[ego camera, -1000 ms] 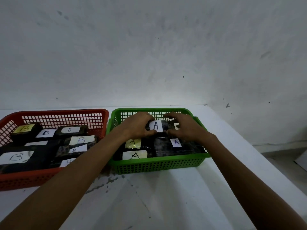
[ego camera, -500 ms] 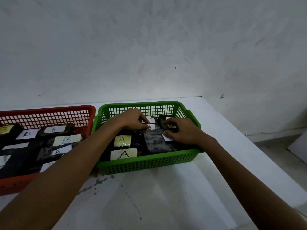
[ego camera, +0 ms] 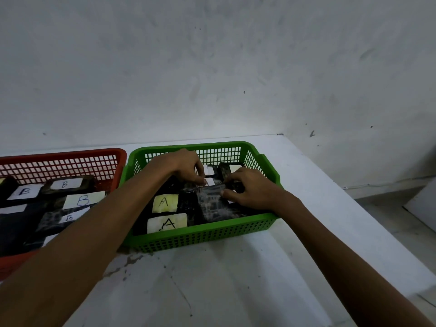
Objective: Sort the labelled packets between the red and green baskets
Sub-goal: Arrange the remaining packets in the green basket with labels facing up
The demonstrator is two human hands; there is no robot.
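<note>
The green basket [ego camera: 203,237] stands on the white table and holds several black packets labelled A, such as the front one [ego camera: 167,223]. Both hands are inside it. My left hand [ego camera: 181,166] and my right hand [ego camera: 250,188] pinch a shiny black packet [ego camera: 212,201] at its far edge; its label is mostly hidden under the fingers. To the left stands the red basket [ego camera: 70,159], filled with black packets labelled B [ego camera: 81,199].
A white table [ego camera: 236,279] carries both baskets, and its right edge drops off to a tiled floor [ego camera: 389,218]. A plain grey wall [ego camera: 212,67] rises right behind the baskets.
Both hands lowered the A-labelled packet into the green basket and now press at its far edge. The camera view drifted right, pushing the red basket toward the left border.
</note>
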